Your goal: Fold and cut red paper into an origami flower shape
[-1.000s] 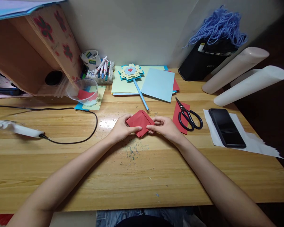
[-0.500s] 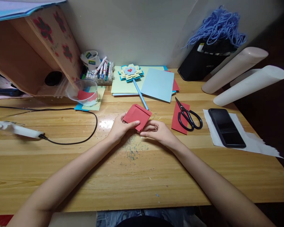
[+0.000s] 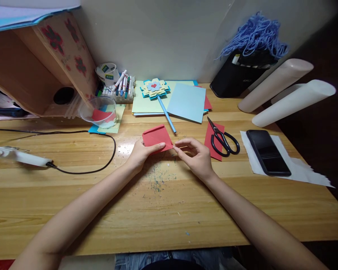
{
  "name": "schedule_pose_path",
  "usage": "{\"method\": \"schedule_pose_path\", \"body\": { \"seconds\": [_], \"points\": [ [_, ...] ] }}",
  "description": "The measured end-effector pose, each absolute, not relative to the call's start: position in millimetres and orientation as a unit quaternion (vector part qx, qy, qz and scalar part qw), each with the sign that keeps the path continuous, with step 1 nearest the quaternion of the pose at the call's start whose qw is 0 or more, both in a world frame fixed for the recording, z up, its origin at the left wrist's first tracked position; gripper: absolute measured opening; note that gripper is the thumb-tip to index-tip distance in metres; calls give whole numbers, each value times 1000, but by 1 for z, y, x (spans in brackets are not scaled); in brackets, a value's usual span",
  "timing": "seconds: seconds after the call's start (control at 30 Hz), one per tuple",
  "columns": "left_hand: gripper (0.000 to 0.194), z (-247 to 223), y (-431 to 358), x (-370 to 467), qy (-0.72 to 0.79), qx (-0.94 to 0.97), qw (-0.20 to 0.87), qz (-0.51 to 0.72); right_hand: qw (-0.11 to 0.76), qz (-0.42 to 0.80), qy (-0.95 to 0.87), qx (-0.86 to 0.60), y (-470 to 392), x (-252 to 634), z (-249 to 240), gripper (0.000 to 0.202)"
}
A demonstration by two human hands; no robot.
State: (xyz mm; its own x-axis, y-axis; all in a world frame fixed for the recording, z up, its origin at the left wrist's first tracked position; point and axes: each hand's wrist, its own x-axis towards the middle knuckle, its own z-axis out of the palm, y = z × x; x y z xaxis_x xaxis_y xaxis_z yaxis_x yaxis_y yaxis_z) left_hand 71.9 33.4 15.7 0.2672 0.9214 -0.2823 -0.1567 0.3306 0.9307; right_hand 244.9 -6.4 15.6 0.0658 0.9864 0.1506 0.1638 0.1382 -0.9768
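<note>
My left hand point(image 3: 142, 154) grips a folded piece of red paper point(image 3: 157, 137), thumb on top near its lower edge. A narrow folded strip runs along the paper's far edge. At the paper's lower right corner, my right hand point(image 3: 195, 155) pinches with thumb and forefinger, its other fingers curled. Just beyond the paper lies a paper flower point(image 3: 154, 89) in yellow and blue layers with a red heart, on a blue stem. To the right, black-handled scissors point(image 3: 225, 142) rest partly on another red paper piece point(image 3: 213, 148).
Behind are stacked coloured sheets point(image 3: 188, 103), a clear plastic bowl point(image 3: 98, 112) and markers point(image 3: 125, 84). A cabled white device point(image 3: 30, 157) lies left. At right are a phone point(image 3: 268, 152), paper rolls point(image 3: 295, 102) and a black holder point(image 3: 231, 80) topped with blue yarn point(image 3: 257, 37).
The red paper has turned, so its folded strip now lies along the far left edge. My right hand has shifted from beneath the paper to pinch its right corner.
</note>
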Motion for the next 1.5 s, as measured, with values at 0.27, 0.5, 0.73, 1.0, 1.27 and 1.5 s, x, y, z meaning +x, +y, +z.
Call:
{"method": "schedule_pose_path", "body": {
  "seconds": [0.27, 0.5, 0.73, 1.0, 1.27, 1.5],
  "points": [
    [41, 15, 33, 71, 450, 423, 681, 393, 500, 385, -560, -537, -9, 244, 12, 26],
    [42, 16, 32, 73, 460, 438, 668, 388, 494, 333, -587, -547, -8, 244, 12, 10],
    [44, 13, 32, 74, 451, 430, 680, 387, 495, 336, -589, -543, -10, 239, 11, 8],
    [42, 12, 31, 74, 464, 404, 675, 408, 499, 456, -527, -515, -9, 236, 11, 16],
    [41, 12, 28, 77, 505, 437, 616, 418, 444, 576, -441, -527, -6, 229, 12, 29],
    [41, 10, 28, 78, 512, 450, 611, 403, 436, 607, -433, -503, -4, 234, 7, 29]
  ]
}}
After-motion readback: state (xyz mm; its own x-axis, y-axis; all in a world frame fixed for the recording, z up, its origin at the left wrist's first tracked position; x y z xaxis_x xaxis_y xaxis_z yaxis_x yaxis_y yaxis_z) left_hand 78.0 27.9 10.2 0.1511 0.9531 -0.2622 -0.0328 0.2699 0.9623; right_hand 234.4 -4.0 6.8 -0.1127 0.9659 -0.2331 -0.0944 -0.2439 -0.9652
